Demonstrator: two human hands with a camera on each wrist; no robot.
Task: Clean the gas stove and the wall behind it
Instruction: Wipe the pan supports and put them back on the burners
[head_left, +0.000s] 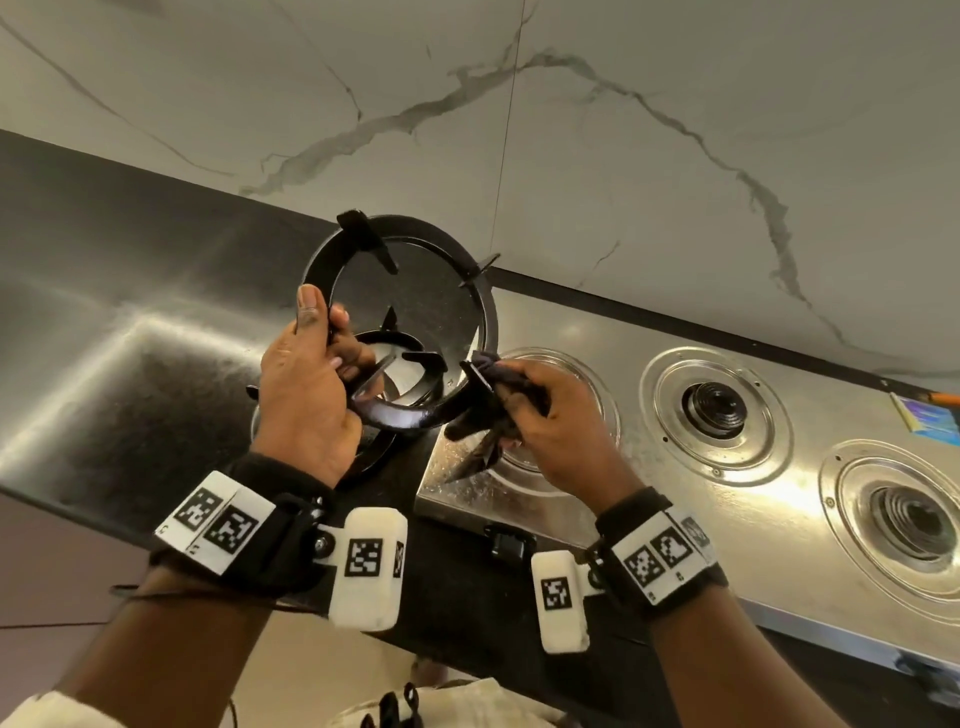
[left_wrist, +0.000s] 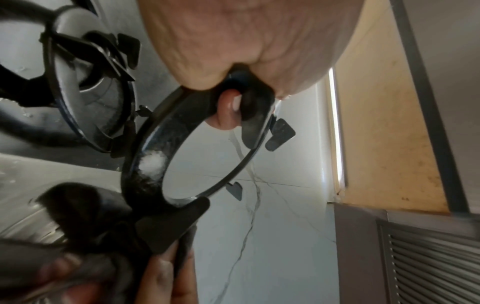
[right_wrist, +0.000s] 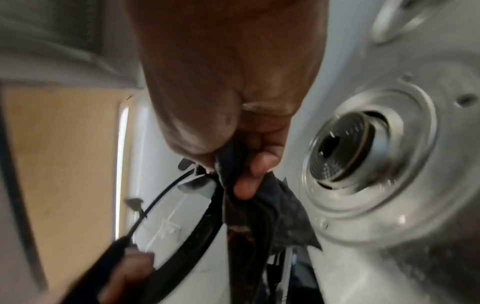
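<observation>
1. Left hand (head_left: 306, 395) grips a black pan ring (head_left: 410, 322), held tilted above the counter, left of the stove (head_left: 675, 499).
2. Right hand (head_left: 561, 431) pinches a dark cloth (head_left: 493, 410) against the ring's prong.
3. No legible writing — wrist markers only.

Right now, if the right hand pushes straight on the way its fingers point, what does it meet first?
Most likely the pan support ring, since the right hand already holds its dark cloth against one prong; beyond that, the countertop, though depth is unclear.

A home kitchen; steel gas stove (head_left: 597, 332) with open burners (head_left: 714, 402); marble-veined wall (head_left: 623, 156) behind; dark tabletop (head_left: 130, 312).
</observation>
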